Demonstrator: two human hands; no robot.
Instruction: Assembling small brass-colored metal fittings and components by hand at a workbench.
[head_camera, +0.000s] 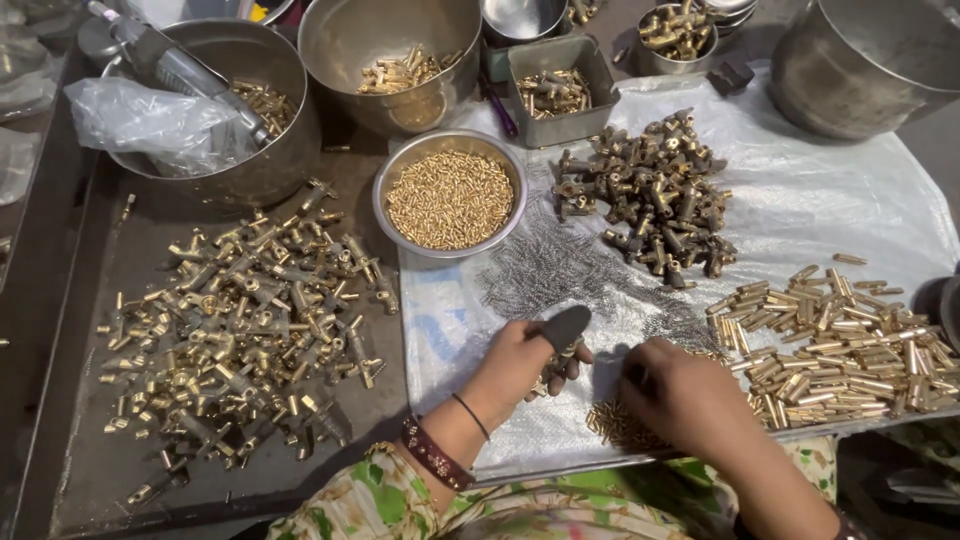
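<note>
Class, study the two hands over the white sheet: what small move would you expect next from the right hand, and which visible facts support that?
Probably the right hand picks one small brass pin from the little heap under its fingers and carries it to the brass fitting in the left hand. The left hand holds that fitting just beside it, thumb in a dark cover, and the right fingers already rest on the heap.

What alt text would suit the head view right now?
The left hand, a dark cap over its thumb, holds a small brass fitting; the right hand picks at small brass pins on a white plastic sheet. Piles and steel bowls of brass parts surround them.
</note>
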